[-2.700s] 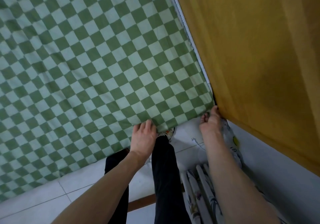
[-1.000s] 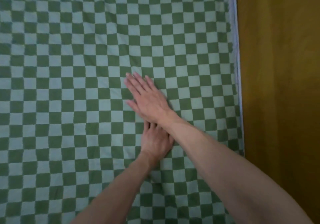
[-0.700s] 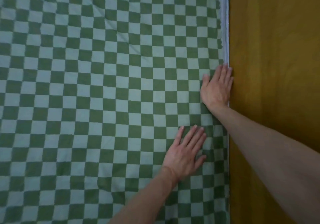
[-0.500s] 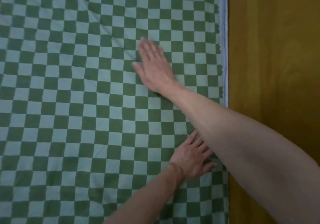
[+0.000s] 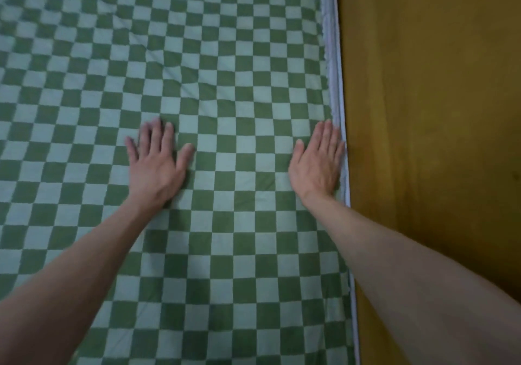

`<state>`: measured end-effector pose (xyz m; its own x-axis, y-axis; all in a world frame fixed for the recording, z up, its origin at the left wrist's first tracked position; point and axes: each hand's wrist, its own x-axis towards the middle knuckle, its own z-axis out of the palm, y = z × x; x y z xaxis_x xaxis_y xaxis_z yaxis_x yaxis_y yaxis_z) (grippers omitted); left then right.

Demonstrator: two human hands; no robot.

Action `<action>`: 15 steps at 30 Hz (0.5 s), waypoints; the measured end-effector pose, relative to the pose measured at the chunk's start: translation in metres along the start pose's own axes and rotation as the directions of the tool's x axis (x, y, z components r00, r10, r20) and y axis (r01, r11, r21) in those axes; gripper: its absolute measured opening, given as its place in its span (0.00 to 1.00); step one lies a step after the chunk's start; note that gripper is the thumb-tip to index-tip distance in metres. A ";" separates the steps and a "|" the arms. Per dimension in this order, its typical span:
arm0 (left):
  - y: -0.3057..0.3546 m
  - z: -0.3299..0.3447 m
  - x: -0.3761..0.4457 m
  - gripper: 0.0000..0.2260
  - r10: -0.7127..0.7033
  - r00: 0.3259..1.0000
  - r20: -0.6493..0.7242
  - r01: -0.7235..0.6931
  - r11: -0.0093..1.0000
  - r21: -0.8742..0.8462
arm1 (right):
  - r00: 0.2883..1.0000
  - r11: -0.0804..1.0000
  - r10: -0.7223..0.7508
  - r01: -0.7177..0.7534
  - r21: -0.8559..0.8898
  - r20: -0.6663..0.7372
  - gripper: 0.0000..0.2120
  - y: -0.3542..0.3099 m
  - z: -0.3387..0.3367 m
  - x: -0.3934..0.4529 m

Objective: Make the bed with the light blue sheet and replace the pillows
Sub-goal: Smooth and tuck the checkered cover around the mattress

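- Across the bed, lying spread out nearly edge to edge: green-and-pale checked sheet [image 5: 225, 88], covering the whole visible surface, presumably the sheet the task means although reading more green than blue.
- Pressing down flat near the middle of the sheet: left hand [image 5: 158, 164], palm down, fingers spread and extended, gripping nothing, likely pinning the cloth so it is not sliding.
- Lying flat at the far right margin of the sheet: right hand [image 5: 317, 164], fingers together and straight, holding nothing, little-finger side touching the pale mattress edge [image 5: 335, 82], probably pushing slack toward that side.
- Running just beside that edge: ochre wooden panel [image 5: 428, 139], leaving hardly any gap, which is probably why flat palms are working there rather than a pinch.
- Showing above the hands: faint diagonal creases [image 5: 169, 68], so smoothing is looking unfinished.
- Not showing anywhere in view: pillows, so that part of the task is seeming yet to come.
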<state>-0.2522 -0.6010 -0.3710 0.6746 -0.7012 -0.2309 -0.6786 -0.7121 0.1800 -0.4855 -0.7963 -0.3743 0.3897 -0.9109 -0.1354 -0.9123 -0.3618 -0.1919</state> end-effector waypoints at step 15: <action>0.228 0.004 0.144 0.32 0.644 0.759 0.096 -0.648 0.761 0.024 | 0.999 0.996 0.008 -0.011 -0.091 -0.039 0.35 0.032 0.029 -0.011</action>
<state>-0.3113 -0.8641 -0.3667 0.0474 -0.9874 -0.1509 -0.9606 -0.0865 0.2642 -0.5156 -0.7918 -0.4074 0.3773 -0.9208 -0.0988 -0.9243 -0.3679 -0.1012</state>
